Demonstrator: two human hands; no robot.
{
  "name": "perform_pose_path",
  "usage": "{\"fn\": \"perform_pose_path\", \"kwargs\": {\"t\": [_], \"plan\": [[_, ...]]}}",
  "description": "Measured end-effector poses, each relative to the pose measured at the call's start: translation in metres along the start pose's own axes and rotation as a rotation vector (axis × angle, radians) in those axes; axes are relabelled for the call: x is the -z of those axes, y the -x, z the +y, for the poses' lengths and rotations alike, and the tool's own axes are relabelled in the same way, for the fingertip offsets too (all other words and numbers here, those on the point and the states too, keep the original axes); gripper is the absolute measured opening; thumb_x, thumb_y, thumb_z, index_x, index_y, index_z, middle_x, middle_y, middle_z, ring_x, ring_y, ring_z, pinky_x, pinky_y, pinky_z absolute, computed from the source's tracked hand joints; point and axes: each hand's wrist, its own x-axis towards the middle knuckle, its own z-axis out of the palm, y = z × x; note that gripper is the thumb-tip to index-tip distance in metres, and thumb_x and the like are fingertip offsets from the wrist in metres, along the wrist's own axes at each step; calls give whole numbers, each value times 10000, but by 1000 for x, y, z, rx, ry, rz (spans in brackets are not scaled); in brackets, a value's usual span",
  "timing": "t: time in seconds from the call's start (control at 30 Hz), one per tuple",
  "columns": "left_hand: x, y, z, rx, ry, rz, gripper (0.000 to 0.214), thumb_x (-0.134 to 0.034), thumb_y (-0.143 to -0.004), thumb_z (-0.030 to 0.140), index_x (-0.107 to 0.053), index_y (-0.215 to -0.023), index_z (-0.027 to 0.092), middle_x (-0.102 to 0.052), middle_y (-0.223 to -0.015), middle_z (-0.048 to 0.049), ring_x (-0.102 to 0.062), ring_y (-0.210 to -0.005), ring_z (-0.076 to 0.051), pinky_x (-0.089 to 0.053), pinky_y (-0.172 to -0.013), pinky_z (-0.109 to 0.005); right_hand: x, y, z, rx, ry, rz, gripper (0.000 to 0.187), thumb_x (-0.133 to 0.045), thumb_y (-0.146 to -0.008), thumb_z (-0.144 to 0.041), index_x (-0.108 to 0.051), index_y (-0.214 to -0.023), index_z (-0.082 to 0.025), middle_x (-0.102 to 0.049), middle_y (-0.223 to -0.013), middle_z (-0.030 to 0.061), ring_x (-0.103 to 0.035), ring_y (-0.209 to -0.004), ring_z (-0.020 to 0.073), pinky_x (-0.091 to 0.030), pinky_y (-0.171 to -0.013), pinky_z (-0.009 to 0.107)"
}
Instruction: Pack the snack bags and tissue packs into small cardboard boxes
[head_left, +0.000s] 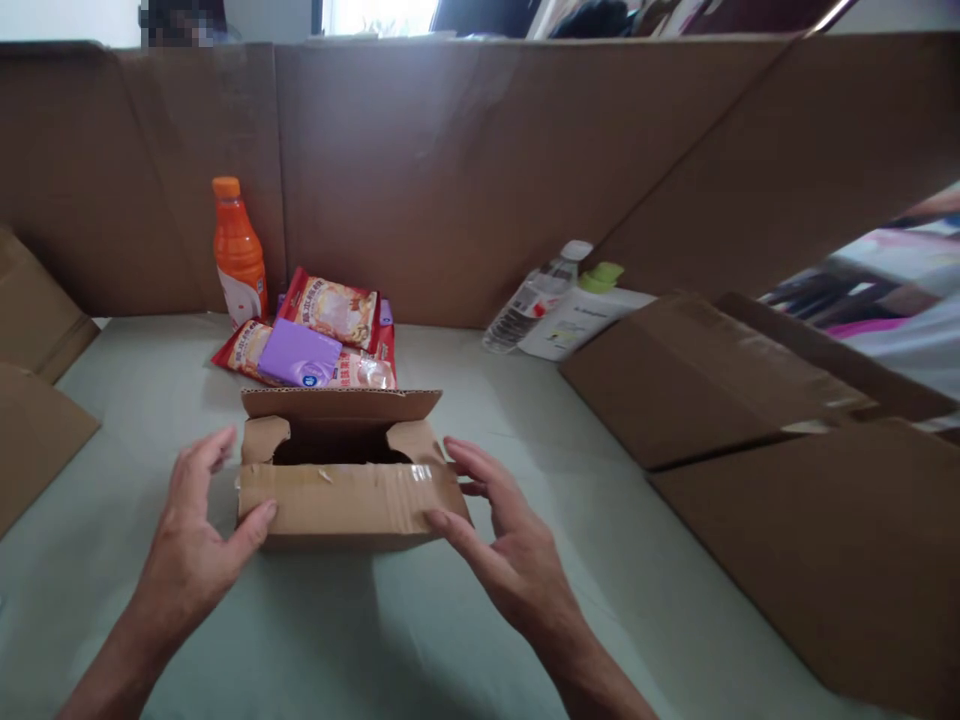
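A small brown cardboard box stands on the pale green cloth, its lid flap raised at the back and its inside dark. At the box's left end is my left hand, fingers spread, with the thumb over the front left corner. My right hand is at the other end, fingers apart. Its thumb lies by the front right edge and its fingertips are close against the right side. Neither hand is wrapped round the box. Just behind the box lie red snack packets and a purple pack.
An orange bottle stands at the back left. A clear bottle and a white bottle with a green cap lean at the back right. Tall cardboard walls enclose the cloth, with folded flaps at the right.
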Motion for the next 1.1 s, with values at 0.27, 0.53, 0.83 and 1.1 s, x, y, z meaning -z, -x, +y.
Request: {"fn": "perform_pose_path", "kwargs": {"t": [0.27, 0.53, 0.83, 1.1], "plan": [[-5, -32, -25, -94, 207, -239, 885, -713, -850, 339, -217, -1581, 303, -547, -1406, -118, -546, -1310, -295, -438, -1131, -547, -8, 1, 7, -100, -137, -1, 536, -622, -935, -461, -505, -1423, -270, -602, -1395, 132, -639, -1136, 267, -568, -882, 428], [-10, -20, -29, -287, 157, -124, 216, -592, -943, 220, -706, -1123, 256, -624, -1152, -71, -603, -1114, -208, -543, -980, -394, 3, -15, 24, 76, -78, -193, 504, -600, -944, -496, -565, -1412, -311, -363, -1618, 112, -413, -1454, 320, -435, -1125, 534], [-29, 8, -36, 37, 376, -79, 268, -479, -996, 297, -711, -1124, 257, -450, -1560, -86, -495, -1405, -282, -458, -1142, -505, -7, -15, 38, 81, -221, -411, 684, -534, -922, -658, -452, -1477, -268, -242, -1664, 165, -170, -1560, 340, -292, -1207, 557], [33, 65, -75, 168, 316, 46, 248, -548, -949, 229, -725, -1094, 324, -486, -1554, 1, -487, -1414, -288, -439, -1175, -495, -39, -7, -5, 247, -221, -567, 814, -648, -854, -668, -419, -1528, -274, -214, -1644, 180, -256, -1527, 360, -323, -1190, 548]]}}
